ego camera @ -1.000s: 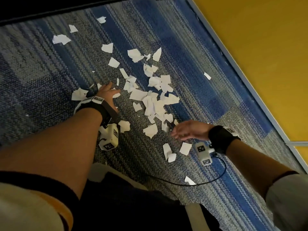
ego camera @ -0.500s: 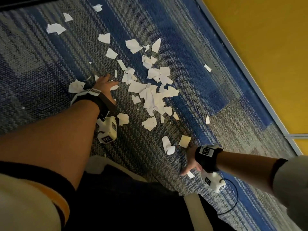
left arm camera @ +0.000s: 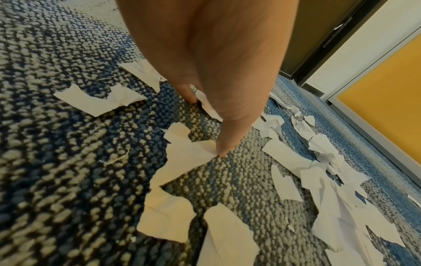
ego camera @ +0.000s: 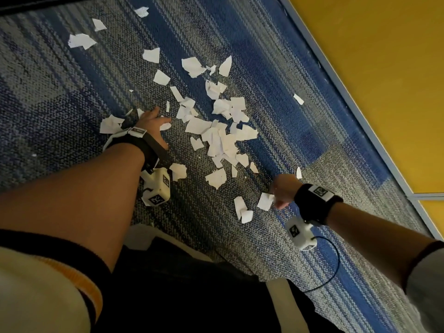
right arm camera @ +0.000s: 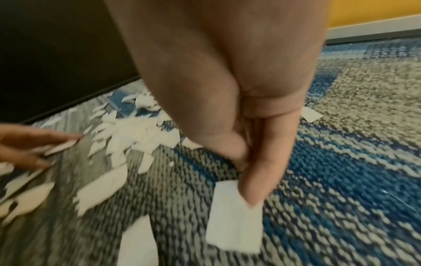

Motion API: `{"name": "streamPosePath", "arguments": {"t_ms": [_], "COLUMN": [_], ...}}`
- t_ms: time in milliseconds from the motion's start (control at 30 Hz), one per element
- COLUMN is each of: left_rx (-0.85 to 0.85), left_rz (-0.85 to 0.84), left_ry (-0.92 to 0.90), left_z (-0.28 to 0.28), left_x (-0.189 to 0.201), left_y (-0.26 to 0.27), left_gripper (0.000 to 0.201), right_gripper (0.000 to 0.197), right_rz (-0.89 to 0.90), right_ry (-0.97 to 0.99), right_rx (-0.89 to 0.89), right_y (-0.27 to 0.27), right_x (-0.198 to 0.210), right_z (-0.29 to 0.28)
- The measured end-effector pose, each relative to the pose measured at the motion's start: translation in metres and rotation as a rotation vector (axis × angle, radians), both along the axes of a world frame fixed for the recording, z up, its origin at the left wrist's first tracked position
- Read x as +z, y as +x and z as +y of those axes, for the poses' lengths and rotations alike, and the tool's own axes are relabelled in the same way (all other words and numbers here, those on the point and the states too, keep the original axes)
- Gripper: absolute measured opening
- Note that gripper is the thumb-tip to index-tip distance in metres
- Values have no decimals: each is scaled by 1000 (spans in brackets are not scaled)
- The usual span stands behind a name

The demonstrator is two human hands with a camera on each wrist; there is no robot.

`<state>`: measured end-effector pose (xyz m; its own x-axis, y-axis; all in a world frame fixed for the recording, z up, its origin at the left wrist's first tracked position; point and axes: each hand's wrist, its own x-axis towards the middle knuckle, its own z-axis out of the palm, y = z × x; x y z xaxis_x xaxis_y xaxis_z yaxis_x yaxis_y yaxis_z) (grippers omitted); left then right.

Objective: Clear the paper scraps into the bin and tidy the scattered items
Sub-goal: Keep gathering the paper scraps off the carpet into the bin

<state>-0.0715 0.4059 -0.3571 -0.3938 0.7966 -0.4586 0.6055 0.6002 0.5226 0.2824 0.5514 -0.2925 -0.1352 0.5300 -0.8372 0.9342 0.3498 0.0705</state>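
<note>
Right hand (ego camera: pixel 282 191) pinches a flimsy white rectangular paper scrap (ego camera: pixel 265 201) by its edge; left hand (ego camera: pixel 153 124), fingers flat, presses torn white scraps (ego camera: pixel 221 138) at ten o'clock.

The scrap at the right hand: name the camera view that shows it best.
Right wrist view: the scrap fills the foreground, its top corner under the right hand's fingers. Head view shows it small beside that hand. Left wrist view misses it.

Our right hand (right arm camera: pixel 227 108) fills the frame's centre, fingertips (right arm camera: pixel 252 194) pinching a white paper scrap (right arm camera: pixel 234 221); more scraps (right arm camera: pixel 127 136) litter the blue-grey carpet (right arm camera: pixel 341 162) at left.
</note>
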Motion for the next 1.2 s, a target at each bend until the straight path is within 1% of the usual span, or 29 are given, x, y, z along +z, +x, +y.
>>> {"name": "streamPosePath", "arguments": {"t_ms": [67,133,167,200,267,300,333,367,400,467,567,633,733,800,833,867,933,967,1033,1067,1100,1200], "left_rx": [9,13,11,9,5,3,1,-1,-2,-4,-6,-9,-12,-17,-18,-11,9,8,3,-1,-5,-3], "left_rz": [-6,-11,-14,-15,-11,-9,-8,-6,-2,11,18,16,13,13,10,5,4,1,4,6,7,8], "left_ry": [3,8,14,19,22,20,16,15,12,1,-8,-11,-25,-31,-30,-25,-14,-9,-10,-13,-17,-24], "left_z": [1,0,0,-1,-1,-1,0,0,0,0,1,1,1,2,2,2,0,-1,-1,-1,0,0], "left_x": [0,0,-1,-2,-2,-2,-2,-2,-1,0,1,1,2,3,3,2,1,0,0,0,1,1], "left_y": [-1,-1,-1,-1,-1,-1,-1,-1,-1,-2,0,-1,-2,-1,-1,-1,-2,-1,0,-1,0,-1], "left_gripper": [80,79,79,78,78,78,78,78,78,78,78,78,78,78,78,78,76,76,76,76,76,76], "right_gripper": [20,27,30,27,13,14,23,30,32,25,21,20,8,23,29,29,13,18,42,45,43,25], "right_rz": [99,182,221,251,291,301,319,351,388,460,447,462,588,635,644,658,653,631,560,548,567,698], "right_ry": [85,146,144,131,109,101,108,130,159,179,152,139,89,40,8,-30,-107,-124,-112,-81,-55,-13], "right_rx": [-44,-14,-14,3,119,179,241,284,301,284,266,201,66,54,80,121,236,315,475,520,538,528], "right_y": [-3,0,5,11,21,27,33,38,43,47,49,51,44,36,31,27,21,21,20,18,18,20], "right_x": [6,7,5,0,-6,-10,-14,-16,-19,-20,-18,-18,-11,-9,-10,-13,-18,-20,-23,-25,-27,-36], "right_z": [13,14,9,5,-3,-8,-14,-18,-21,-23,-25,-22,-21,-26,-29,-32,-38,-40,-45,-46,-47,-45]}}
